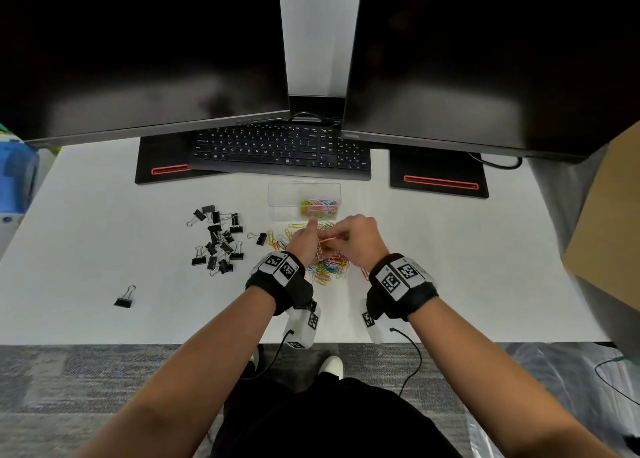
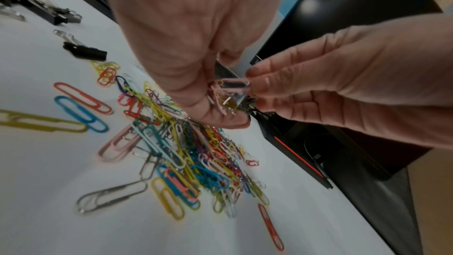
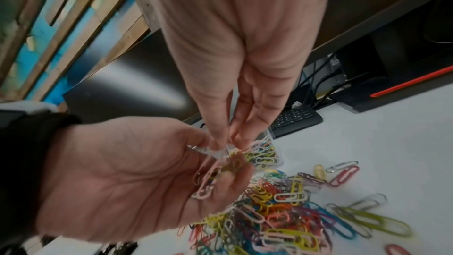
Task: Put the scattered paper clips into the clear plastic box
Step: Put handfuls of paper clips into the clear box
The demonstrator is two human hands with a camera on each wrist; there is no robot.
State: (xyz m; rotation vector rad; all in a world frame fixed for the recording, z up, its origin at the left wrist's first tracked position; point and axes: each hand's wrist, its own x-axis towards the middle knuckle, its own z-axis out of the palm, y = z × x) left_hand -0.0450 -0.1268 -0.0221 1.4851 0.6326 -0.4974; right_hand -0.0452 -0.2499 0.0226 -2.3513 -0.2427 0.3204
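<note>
A clear plastic box [image 1: 282, 199] stands in front of the keyboard, with coloured paper clips in its right compartment [image 1: 318, 206]. A pile of scattered paper clips [image 1: 329, 267] lies on the white desk just before it. My left hand [image 1: 306, 237] hovers over the pile, palm cupped, holding a small bunch of paper clips [image 3: 208, 177]. My right hand [image 1: 341, 237] pinches a pink paper clip [image 2: 232, 84] at the left hand's fingers. The box [image 3: 270, 139] shows behind both hands in the right wrist view.
Several black binder clips [image 1: 218, 239] lie left of the pile, and one binder clip [image 1: 124, 298] sits apart near the front left. A keyboard [image 1: 280, 149] and two monitors [image 1: 145, 52] stand at the back. A cardboard box [image 1: 606, 232] is at the right edge.
</note>
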